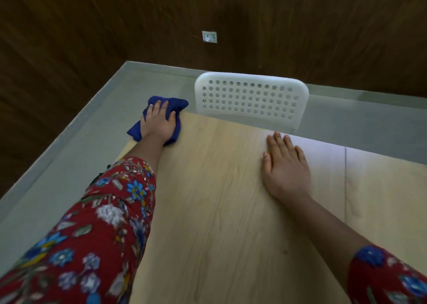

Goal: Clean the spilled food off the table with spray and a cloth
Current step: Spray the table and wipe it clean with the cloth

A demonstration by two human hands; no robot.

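A blue cloth lies bunched at the far left corner of the light wooden table, partly hanging over the edge. My left hand presses down on the cloth, fingers spread over it and thumb against its right side. My right hand rests flat on the tabletop to the right, fingers straight, holding nothing. No spray bottle and no spilled food show in this view.
A white perforated chair back stands just past the table's far edge. A seam runs down the tabletop at the right. Grey floor lies left and beyond, with dark wood-panelled walls and a wall socket.
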